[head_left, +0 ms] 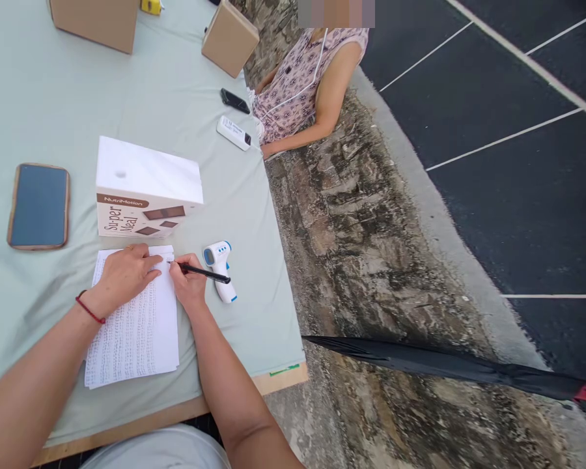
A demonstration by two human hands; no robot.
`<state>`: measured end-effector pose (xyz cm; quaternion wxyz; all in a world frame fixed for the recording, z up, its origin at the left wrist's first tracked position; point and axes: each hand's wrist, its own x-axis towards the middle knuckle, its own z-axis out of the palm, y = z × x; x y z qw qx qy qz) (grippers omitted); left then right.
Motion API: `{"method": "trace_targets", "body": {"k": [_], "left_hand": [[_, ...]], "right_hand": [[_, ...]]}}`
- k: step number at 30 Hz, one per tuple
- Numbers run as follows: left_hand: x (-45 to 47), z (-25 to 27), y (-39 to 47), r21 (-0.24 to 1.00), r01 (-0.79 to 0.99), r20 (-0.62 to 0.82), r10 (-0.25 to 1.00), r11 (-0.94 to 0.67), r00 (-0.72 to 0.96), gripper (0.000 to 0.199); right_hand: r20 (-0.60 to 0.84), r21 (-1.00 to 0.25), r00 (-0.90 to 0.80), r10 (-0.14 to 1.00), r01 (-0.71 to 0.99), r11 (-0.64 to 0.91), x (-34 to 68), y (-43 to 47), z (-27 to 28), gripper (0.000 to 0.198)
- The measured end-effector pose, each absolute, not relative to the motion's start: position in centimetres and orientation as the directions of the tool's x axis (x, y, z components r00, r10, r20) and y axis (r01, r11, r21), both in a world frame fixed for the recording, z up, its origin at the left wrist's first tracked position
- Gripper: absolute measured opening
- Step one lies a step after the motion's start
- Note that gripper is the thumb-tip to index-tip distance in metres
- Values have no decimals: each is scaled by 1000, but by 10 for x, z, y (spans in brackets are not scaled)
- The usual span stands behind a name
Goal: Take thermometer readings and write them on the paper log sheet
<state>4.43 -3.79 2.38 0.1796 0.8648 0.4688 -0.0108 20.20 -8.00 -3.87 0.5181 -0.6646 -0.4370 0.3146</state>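
Observation:
A stack of paper sheets (141, 326), covered in rows of small writing, lies near the table's front edge. My left hand (129, 273) rests on its upper part, palm down, fingers stretched toward the right. In my right hand (188, 283) is a black pen (205, 271), pinched near its tip at the sheet's upper right. Just beyond the paper stands a white box (149, 172) with brown "NutriMotion" and "Super Meal" print. A white and blue infrared thermometer (219, 270) lies right of my right hand.
Left of the box lies a tablet or phone (40, 205) in a brown case. Cardboard boxes (229, 39), a yellow object (151, 5), a black device (234, 100) and a white device (233, 133) are farther back. A person (303, 91) sits beyond the right edge. Dark folded fabric (420, 361) crosses the ground.

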Motion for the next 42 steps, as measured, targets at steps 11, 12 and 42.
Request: {"method": "trace_targets", "body": {"k": [11, 12, 42], "left_hand": [[43, 20, -38, 331, 805, -163, 811, -492, 562, 24], [43, 20, -37, 329, 804, -162, 810, -495, 564, 25], [39, 13, -38, 378, 762, -80, 802, -525, 592, 31]], "right_hand": [[20, -967, 446, 895, 236, -96, 201, -80, -36, 23], [17, -967, 453, 891, 233, -100, 200, -80, -36, 23], [25, -956, 446, 895, 273, -109, 203, -82, -39, 22]]}}
